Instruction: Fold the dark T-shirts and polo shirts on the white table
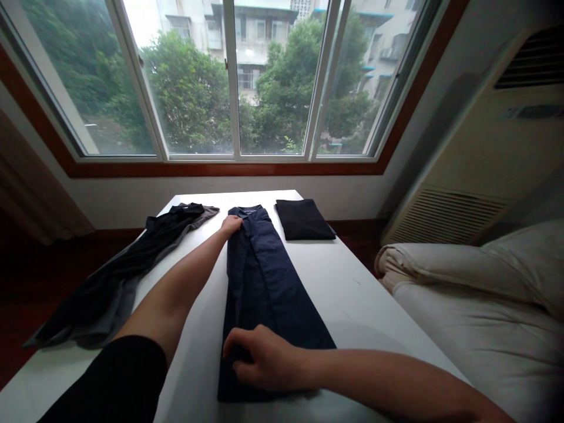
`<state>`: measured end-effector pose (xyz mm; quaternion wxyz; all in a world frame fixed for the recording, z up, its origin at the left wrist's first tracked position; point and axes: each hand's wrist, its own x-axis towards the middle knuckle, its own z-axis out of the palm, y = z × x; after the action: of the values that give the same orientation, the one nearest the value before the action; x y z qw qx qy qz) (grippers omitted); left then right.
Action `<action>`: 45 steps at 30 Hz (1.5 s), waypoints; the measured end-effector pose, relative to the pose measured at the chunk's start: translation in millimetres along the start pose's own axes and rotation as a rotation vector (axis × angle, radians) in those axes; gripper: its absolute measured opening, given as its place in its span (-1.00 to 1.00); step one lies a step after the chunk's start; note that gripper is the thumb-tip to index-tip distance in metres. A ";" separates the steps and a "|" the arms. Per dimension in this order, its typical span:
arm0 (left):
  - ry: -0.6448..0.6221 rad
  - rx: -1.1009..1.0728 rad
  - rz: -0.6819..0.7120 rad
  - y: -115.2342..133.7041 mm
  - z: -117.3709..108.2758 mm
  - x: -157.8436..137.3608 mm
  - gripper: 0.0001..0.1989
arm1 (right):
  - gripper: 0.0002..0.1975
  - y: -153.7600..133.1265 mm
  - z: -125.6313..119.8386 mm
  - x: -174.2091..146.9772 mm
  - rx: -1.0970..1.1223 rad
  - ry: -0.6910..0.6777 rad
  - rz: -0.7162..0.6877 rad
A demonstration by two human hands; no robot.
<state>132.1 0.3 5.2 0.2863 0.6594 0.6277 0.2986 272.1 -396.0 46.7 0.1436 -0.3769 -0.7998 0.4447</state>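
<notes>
A wide window (235, 117) spans the far wall, above the long white surface (348, 288), which runs from near to far. On the right stand a cream sofa (484, 317) and, farther off, a pale vented unit (476, 147). The navy trousers (268, 276) lie along the middle of the surface, folded lengthwise, their long axis running near to far; the waistband points to the window and the leg ends lie near. To their left, a heap of black and grey garments (127, 282) stretches slantwise from far to near left. A folded black cloth (304, 219) sits at the far right, just beside the trousers. The right hand (275, 358) is over the near leg ends, fingers loosely curled; whether they grip cloth I cannot tell. The left hand (232, 225) pinches the trousers' left edge near the waistband.
</notes>
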 end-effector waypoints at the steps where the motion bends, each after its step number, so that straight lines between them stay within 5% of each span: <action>1: -0.001 0.021 0.012 2.2 4.0 -1.2 -0.80 | -0.71 1.2 -1.8 -3.3 0.022 -0.018 0.018; 10: -0.019 0.213 0.155 8.6 34.6 -5.6 -0.77 | -0.85 29.4 -12.8 -30.7 0.373 -0.099 0.149; 28: 0.045 0.447 0.255 3.8 60.5 -38.2 -0.60 | -0.69 56.2 -26.5 -50.4 0.744 -0.135 0.441; 40: -0.021 0.461 0.356 -6.6 71.2 -63.1 -0.42 | -0.63 42.7 -45.5 -58.9 0.580 -0.482 0.434; 45: -0.022 0.441 0.379 -8.8 74.3 -71.3 -0.41 | -0.63 37.6 -47.8 -61.6 0.254 -0.190 0.253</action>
<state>179.9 -70.7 -52.7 0.0822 0.8144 0.5399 0.1959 358.6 -400.1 49.3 0.0569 -0.4093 -0.6935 0.5902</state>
